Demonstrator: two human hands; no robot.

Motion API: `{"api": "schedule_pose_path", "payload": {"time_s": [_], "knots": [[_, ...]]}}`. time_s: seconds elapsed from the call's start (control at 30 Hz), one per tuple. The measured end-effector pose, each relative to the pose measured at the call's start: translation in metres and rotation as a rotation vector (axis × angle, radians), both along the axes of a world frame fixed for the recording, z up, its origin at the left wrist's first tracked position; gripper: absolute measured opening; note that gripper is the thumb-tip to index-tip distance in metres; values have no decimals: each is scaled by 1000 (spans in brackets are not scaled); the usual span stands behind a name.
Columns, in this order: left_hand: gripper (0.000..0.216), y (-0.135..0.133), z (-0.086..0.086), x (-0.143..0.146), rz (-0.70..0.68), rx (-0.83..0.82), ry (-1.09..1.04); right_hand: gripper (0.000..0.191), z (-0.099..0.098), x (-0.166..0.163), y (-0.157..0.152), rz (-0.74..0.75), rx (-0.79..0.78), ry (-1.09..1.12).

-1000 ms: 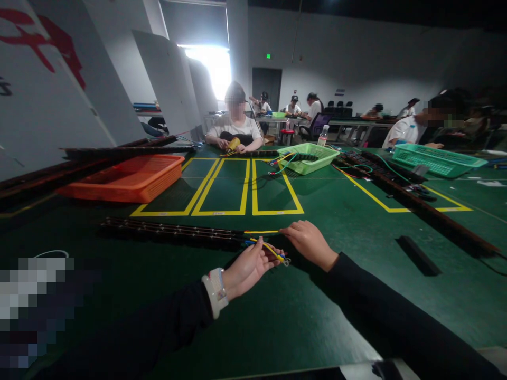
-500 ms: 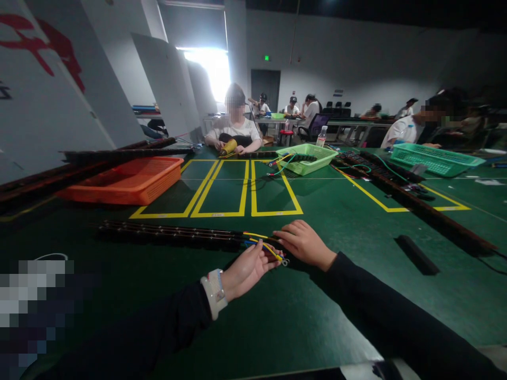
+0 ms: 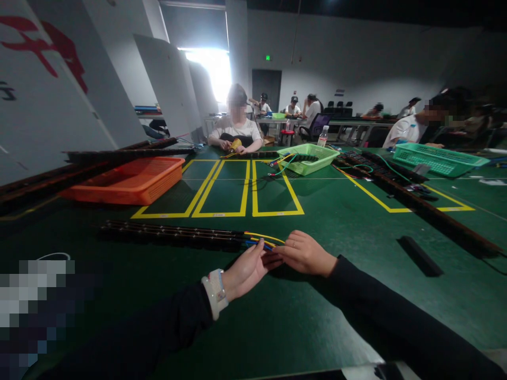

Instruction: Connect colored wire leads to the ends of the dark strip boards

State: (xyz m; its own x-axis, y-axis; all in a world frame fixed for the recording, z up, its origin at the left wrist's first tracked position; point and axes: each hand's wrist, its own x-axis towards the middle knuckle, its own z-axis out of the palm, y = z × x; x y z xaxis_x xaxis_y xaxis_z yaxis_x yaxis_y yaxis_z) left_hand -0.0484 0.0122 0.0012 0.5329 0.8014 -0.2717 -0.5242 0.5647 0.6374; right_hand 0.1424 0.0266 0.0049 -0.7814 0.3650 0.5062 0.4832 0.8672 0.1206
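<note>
A long black strip with thin pale lines along it lies across the green table, its right end near my hands. Yellow and blue wires come out of that end. My left hand is closed on the wires from below, thumb on top. From the right, my right hand pinches the same wires, its fingertips meeting the left fingers. The wire ends are hidden behind the right hand.
An orange basket stands at the left beside long dark strips. Farther back are a light green basket with wires and a teal basket. A short black piece lies at right. A co-worker sits across the table.
My right hand has moved down and slightly left onto the wires, covering the ring-shaped terminal that showed before. The left hand has stayed almost in place.
</note>
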Motion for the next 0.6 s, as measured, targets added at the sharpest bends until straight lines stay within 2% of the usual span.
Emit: {"api": "schedule_pose_path", "payload": {"time_s": [0.17, 0.27, 0.33, 0.4, 0.6], "knots": [[20, -2, 6, 0, 16, -10, 27, 23, 0, -2, 0, -200, -98, 154], [23, -3, 6, 0, 22, -12, 79, 23, -1, -2, 3, -361, -80, 181], [23, -2, 5, 0, 27, -12, 95, 23, -3, -1, 6, -418, -46, 137], [23, -2, 3, 0, 31, -11, 96, 22, -5, 1, 8, -431, -22, 88], [22, 0, -2, -1, 17, -7, 74, 19, -6, 2, 7, -274, -90, -57]]}}
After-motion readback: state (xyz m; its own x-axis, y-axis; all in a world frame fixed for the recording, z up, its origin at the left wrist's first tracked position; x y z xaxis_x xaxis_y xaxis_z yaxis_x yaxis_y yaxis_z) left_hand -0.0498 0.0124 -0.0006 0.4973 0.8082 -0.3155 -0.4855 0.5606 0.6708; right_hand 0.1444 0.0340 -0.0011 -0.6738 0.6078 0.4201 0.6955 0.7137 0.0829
